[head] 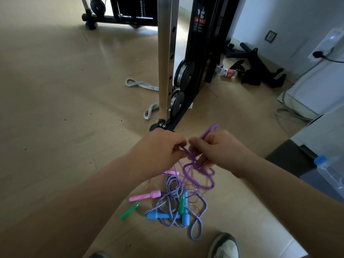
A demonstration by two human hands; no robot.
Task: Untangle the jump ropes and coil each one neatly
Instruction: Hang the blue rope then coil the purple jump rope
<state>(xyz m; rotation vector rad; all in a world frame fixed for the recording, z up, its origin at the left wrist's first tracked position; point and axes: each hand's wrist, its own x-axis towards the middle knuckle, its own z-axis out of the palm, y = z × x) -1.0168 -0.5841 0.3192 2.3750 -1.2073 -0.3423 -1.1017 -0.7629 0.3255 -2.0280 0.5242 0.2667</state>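
Jump ropes [178,194], tangled: purple rope [203,169] is hanging in loops above the floor [55,108], with the left hand [160,148] and right hand [219,146] both pinching its strands close together. Striped rope [170,180] is lying below among the pink handle [147,196], green handle [130,211] and blue handle [158,216].

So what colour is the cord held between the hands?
Solid purple; the thin cord shows clearest in head view.

The purple rope [204,169] is plain in colour; the braided rope [174,194] is striped purple and white. A pink handle [147,196], a green handle [130,211] and a blue handle [158,216] are seen on the tan floor [55,108].
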